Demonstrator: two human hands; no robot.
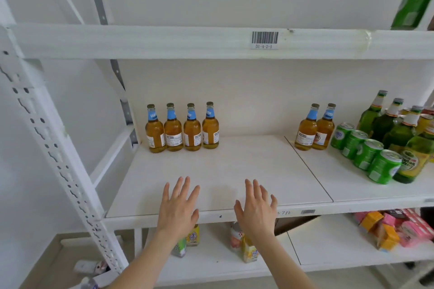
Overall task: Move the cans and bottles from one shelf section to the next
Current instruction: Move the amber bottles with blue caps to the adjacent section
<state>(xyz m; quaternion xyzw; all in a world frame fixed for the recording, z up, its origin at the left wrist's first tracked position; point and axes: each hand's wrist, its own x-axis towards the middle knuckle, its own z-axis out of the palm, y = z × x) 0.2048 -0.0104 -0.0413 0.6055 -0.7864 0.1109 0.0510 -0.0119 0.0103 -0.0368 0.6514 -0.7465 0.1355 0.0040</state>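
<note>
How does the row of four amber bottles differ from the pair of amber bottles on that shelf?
The row of four stands left of the shelf seam; the pair stands right of it. The row of four stands alone; the pair has green cans beside it. Both are upright at the back, with blue neck labels.

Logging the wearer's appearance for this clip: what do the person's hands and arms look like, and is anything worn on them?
Both are bare. The left hand and right hand show no gloves, rings or markings, and neither wrist carries a watch or band. The left forearm and right forearm are uncovered down to the picture's bottom edge; no sleeve comes into view.
</note>
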